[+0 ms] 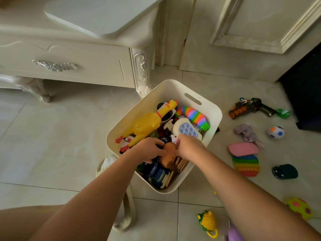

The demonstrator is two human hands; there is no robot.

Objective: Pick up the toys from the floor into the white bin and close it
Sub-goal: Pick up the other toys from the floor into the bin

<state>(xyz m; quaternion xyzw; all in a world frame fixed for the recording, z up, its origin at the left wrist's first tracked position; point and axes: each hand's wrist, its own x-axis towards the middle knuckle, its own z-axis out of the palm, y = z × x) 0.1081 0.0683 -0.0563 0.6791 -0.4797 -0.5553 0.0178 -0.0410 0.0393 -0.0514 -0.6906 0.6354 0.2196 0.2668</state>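
The white bin [175,87] stands open on the floor tiles, full of toys: a yellow rubber chicken [145,123], a rainbow slug [192,115], a pop game console [186,130] and a panda. Both hands are inside its near half. My left hand [147,149] and my right hand [189,145] together grip a brown toy figure [169,156] from either side. Loose toys lie on the floor to the right: a toy gun [250,106], a grey plush [246,133], a spotted ball [276,132], a pink pad [243,149] and a rainbow pop pad [245,165].
A cream cabinet [69,63] with a carved leg [142,72] stands just left of the bin. A dark box [305,87] fills the right edge. Near me lie a dark green toy [284,171], a yellow corn toy [208,222], a spotted yellow toy [299,207] and a cloth bag [128,211].
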